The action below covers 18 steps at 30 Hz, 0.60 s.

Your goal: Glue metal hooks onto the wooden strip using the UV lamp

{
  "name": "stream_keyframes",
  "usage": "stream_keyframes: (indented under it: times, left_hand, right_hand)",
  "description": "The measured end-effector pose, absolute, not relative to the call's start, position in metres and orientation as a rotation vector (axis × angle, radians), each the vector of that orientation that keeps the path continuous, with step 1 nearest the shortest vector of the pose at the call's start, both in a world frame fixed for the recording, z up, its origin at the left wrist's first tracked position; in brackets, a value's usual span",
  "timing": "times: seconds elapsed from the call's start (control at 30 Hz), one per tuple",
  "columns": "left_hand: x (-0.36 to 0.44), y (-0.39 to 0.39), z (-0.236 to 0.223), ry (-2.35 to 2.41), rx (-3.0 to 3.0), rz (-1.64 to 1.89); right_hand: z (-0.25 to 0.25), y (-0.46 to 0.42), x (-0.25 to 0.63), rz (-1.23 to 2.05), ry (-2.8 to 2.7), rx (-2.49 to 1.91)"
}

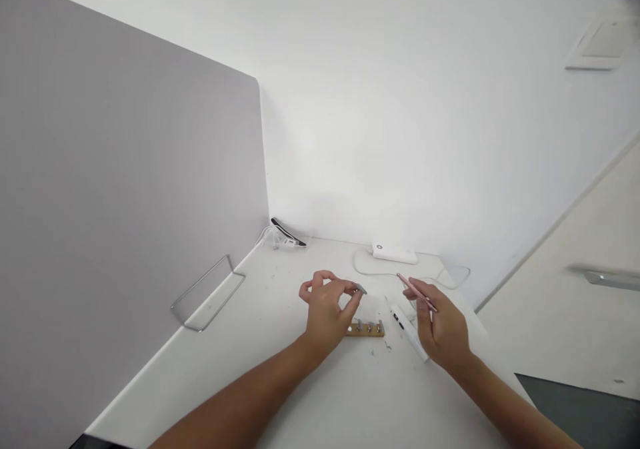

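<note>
My left hand is raised over the white desk, its thumb and fingers pinched on a small grey piece. My right hand holds a thin pink tool like a pen, its tip pointing up and left toward the grey piece. Between and just below the hands a small wooden strip with metal pegs lies on the desk. A white stick-shaped device lies beside my right hand.
A grey partition panel walls off the left. A bent metal wire holder stands by it. A white power bank with a cable lies at the back by the wall. A black-and-white object sits in the far corner.
</note>
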<state>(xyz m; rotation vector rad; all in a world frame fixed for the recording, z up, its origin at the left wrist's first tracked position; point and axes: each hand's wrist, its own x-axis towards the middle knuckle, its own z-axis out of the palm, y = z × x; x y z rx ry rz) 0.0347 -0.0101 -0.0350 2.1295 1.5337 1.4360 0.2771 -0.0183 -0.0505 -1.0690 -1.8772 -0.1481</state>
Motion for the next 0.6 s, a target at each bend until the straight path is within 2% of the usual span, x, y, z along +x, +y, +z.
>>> stream_keyframes:
  times: [0.3, 0.43, 0.6]
  left_hand:
    - [0.029, 0.004, -0.041, 1.557, 2.181, 1.486]
    - [0.031, -0.001, -0.038, 1.563, 2.177, 1.381]
    - [0.035, -0.011, -0.036, 1.633, 2.153, 1.203]
  right_hand:
    - [-0.058, -0.005, 0.288, -0.140, -1.870, -1.286]
    - [-0.061, -0.007, 0.286, -0.104, -1.845, -1.391]
    - [-0.069, -0.011, 0.282, -0.222, -1.907, -1.416]
